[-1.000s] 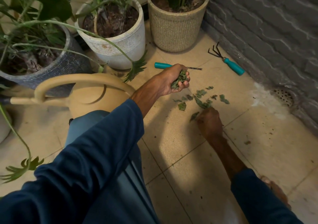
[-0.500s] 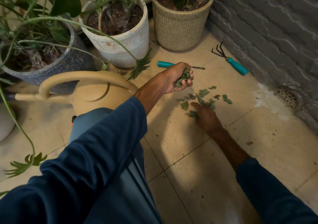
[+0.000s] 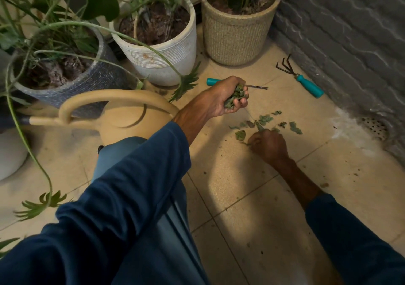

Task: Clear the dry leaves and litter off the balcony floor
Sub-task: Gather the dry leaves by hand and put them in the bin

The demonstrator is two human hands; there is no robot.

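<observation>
Several dry green leaves (image 3: 266, 120) lie scattered on the beige tiled floor (image 3: 252, 188) in front of me. My left hand (image 3: 225, 97) is held above the floor, fingers curled round a bunch of gathered leaves (image 3: 235, 95). My right hand (image 3: 268, 145) is down on the tiles at the near edge of the scatter, its fingers curled and pinching a leaf stem (image 3: 258, 126). Part of the pile is hidden behind that hand.
A tan watering can (image 3: 122, 118) stands at my left knee. Three potted plants (image 3: 162, 43) line the back. A teal-handled tool (image 3: 213, 81) and a teal hand rake (image 3: 303, 80) lie on the floor by the grey brick wall (image 3: 350, 32). A floor drain (image 3: 374, 127) sits at right.
My right hand slid left along the near side of the leaves and closed its fingers on a leaf stem. My left hand kept holding its bunch almost still.
</observation>
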